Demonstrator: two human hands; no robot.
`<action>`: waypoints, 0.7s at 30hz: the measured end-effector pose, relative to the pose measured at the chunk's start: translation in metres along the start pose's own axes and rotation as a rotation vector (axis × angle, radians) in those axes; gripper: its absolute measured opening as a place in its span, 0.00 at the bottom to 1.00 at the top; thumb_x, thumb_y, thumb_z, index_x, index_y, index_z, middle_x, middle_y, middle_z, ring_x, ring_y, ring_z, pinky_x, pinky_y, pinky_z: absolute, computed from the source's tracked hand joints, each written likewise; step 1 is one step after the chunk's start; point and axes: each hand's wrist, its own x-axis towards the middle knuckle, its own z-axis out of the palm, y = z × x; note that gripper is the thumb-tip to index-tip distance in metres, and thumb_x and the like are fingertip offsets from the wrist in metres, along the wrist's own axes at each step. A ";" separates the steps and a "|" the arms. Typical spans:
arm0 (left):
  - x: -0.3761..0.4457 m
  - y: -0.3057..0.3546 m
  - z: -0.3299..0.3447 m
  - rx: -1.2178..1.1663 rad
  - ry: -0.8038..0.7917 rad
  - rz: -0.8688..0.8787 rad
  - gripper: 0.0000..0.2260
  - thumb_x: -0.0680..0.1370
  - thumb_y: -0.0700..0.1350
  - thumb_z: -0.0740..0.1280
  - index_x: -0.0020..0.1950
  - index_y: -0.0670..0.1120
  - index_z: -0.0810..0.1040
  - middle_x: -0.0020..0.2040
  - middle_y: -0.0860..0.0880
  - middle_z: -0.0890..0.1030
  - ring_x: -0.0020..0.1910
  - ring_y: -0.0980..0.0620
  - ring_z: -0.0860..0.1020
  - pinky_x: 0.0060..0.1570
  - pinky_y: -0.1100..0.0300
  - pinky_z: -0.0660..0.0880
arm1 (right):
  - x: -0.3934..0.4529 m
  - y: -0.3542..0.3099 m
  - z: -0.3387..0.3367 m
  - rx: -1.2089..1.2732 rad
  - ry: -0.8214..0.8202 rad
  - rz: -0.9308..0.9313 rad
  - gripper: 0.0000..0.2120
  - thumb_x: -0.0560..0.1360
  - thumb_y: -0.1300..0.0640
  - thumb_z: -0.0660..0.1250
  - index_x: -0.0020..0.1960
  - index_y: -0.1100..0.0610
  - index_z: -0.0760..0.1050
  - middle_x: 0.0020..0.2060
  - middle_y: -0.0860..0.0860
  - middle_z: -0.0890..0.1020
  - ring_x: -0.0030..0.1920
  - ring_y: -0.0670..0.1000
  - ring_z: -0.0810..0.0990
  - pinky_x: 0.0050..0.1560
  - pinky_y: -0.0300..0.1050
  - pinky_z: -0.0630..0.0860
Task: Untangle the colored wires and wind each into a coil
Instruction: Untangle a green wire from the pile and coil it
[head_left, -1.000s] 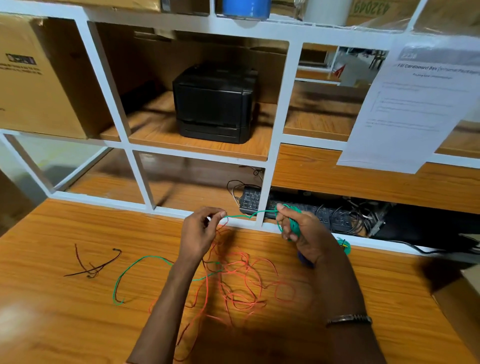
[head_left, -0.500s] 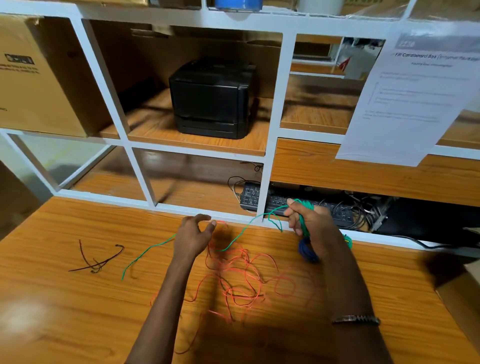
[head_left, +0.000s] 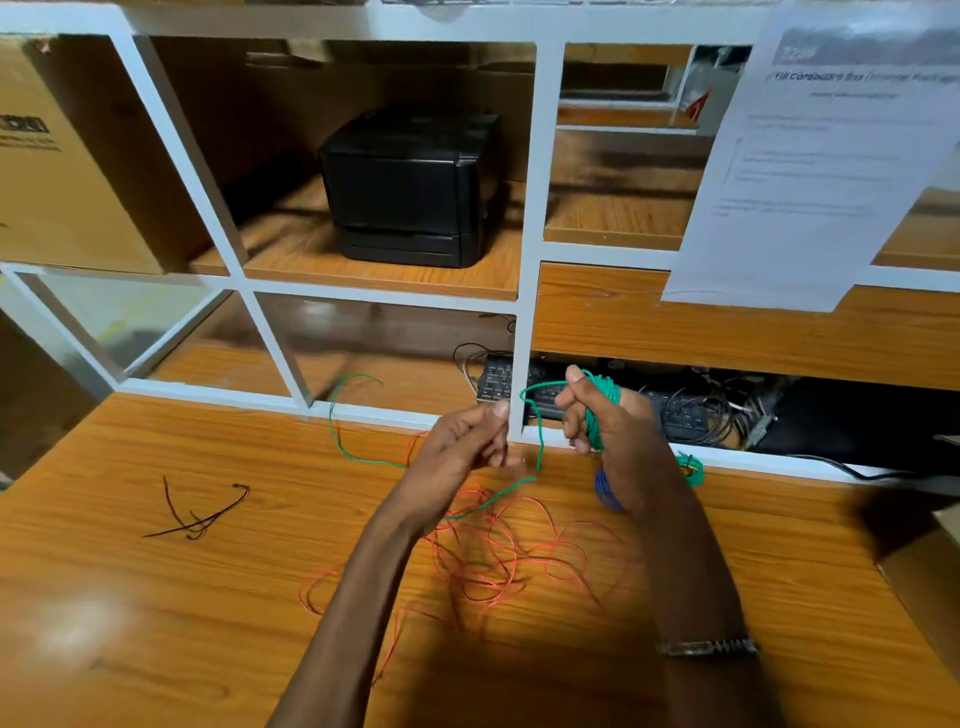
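Note:
My right hand (head_left: 608, 431) is raised near the shelf's white frame, with several turns of green wire (head_left: 600, 410) wound round its fingers. From that coil the green strand drops to my left hand (head_left: 462, 452), which pinches it, then trails left in a loop (head_left: 337, 441) over the table. A loose tangle of red wire (head_left: 498, 556) lies on the wooden table (head_left: 130, 597) under both forearms. A blue coil (head_left: 602, 491) shows beneath my right hand, and a small green coil (head_left: 691, 467) lies just right of it.
A short black wire piece (head_left: 202, 512) lies on the table at the left. The white shelf frame (head_left: 522, 312) stands right behind my hands, with a keyboard and cables (head_left: 675, 410) in the low slot, a black box (head_left: 410, 187) above, and a hanging paper sheet (head_left: 810, 171).
The green wire's free tail has been drawn right and back across the table, getting shorter. My hands have come closer together. More green turns sit on my right hand.

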 end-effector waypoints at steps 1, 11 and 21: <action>-0.002 0.001 0.000 -0.055 0.029 -0.008 0.16 0.85 0.52 0.62 0.39 0.48 0.75 0.37 0.51 0.78 0.39 0.54 0.78 0.60 0.43 0.73 | -0.001 0.000 -0.005 0.006 0.010 -0.010 0.18 0.82 0.48 0.66 0.41 0.60 0.81 0.27 0.55 0.78 0.25 0.51 0.71 0.28 0.39 0.70; -0.003 -0.003 0.045 0.098 0.104 0.051 0.10 0.85 0.45 0.68 0.48 0.40 0.74 0.36 0.43 0.73 0.40 0.48 0.77 0.49 0.54 0.76 | -0.004 0.004 -0.020 -0.035 -0.012 -0.044 0.19 0.83 0.51 0.66 0.43 0.64 0.82 0.27 0.57 0.80 0.23 0.50 0.71 0.28 0.39 0.70; 0.010 -0.013 0.040 0.020 0.734 0.098 0.06 0.81 0.44 0.74 0.53 0.42 0.87 0.36 0.58 0.83 0.24 0.64 0.68 0.28 0.69 0.65 | -0.018 0.020 -0.028 -0.196 -0.730 0.485 0.43 0.79 0.29 0.56 0.42 0.69 0.82 0.20 0.55 0.74 0.16 0.47 0.65 0.23 0.43 0.55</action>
